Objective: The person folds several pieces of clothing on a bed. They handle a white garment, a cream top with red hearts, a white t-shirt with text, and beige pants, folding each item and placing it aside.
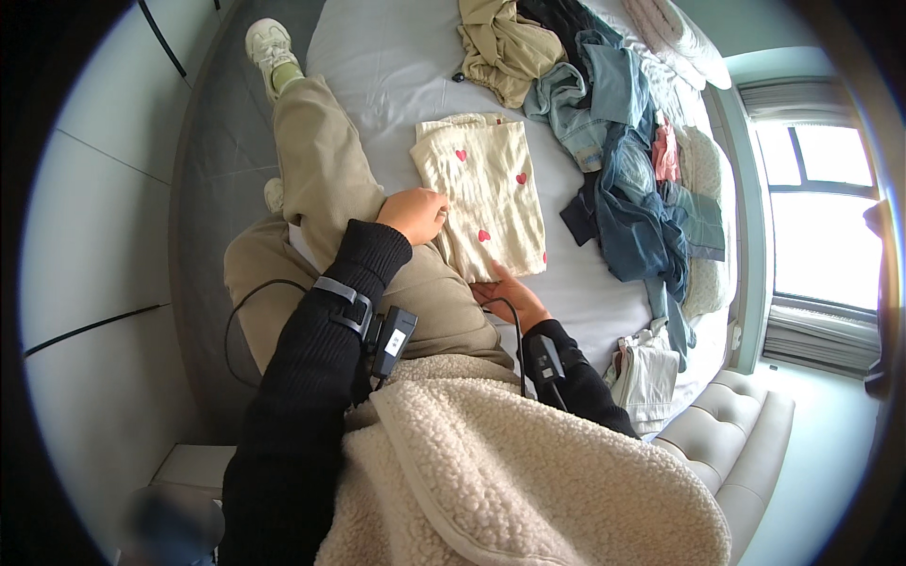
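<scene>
At centre frame, the right hand (517, 298), fingers extended, touches the lower edge and the left hand (413, 215), fingers curled, apparently pinches the left edge of a folded cream cloth (491, 193) with red hearts.

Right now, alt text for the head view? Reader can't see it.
A folded cream cloth with red hearts lies on a bed, a person's curled left hand at its left edge and open right hand at its near edge. Right of it is a loose pile of clothes, including blue denim; a bright window shows at far right.
</scene>
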Tool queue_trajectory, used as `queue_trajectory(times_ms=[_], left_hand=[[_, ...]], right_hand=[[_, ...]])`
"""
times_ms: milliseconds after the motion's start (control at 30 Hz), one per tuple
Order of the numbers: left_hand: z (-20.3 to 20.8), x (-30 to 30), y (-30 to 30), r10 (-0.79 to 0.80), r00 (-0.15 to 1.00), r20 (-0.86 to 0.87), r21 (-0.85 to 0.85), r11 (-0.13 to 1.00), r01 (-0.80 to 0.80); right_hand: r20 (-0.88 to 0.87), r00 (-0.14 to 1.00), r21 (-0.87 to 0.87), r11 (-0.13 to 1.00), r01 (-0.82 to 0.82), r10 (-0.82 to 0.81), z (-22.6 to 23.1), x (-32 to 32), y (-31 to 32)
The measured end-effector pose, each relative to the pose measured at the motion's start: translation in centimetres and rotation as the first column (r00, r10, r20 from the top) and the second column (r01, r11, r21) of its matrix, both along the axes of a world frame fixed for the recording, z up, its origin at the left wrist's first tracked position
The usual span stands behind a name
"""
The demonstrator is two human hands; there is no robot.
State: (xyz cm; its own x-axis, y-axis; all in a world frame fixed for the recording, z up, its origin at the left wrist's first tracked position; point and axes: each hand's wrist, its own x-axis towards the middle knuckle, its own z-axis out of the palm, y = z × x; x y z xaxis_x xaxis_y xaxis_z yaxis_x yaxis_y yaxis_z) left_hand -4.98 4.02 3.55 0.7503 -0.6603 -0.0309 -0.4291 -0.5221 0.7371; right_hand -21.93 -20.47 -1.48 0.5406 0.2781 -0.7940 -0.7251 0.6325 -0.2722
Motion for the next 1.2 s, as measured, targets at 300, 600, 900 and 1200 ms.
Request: queue_trajectory(times_ms=[300,600,900,1200], left_hand=[[0.7,-0.5,0.5,-0.047,0.997,0.065,-0.137,0.989,0.056],[1.1,-1.1,-1.0,-0.147,0.901,0.408,-0.268,0.924,0.272],[-0.3,-0.9,-2.0,-0.164,0.916,-0.366,-0.404,0.915,0.002],[0.3,-0.8,-2.1,-0.063,0.988,-0.139,-0.296,0.955,0.019]], right_hand=[[0.104,0.974,0.021,0.980,0.199,-0.200,1.4,4.2,3.5],[0.058,0.993,-0.194,0.975,0.109,-0.100,4.5,5.6,3.5],[0.300,0.940,-0.497,0.868,0.008,0.163,6.6,5.6,4.6],[0.310,0.904,-0.819,0.566,0.096,0.295,4.2,6.4,7.3]])
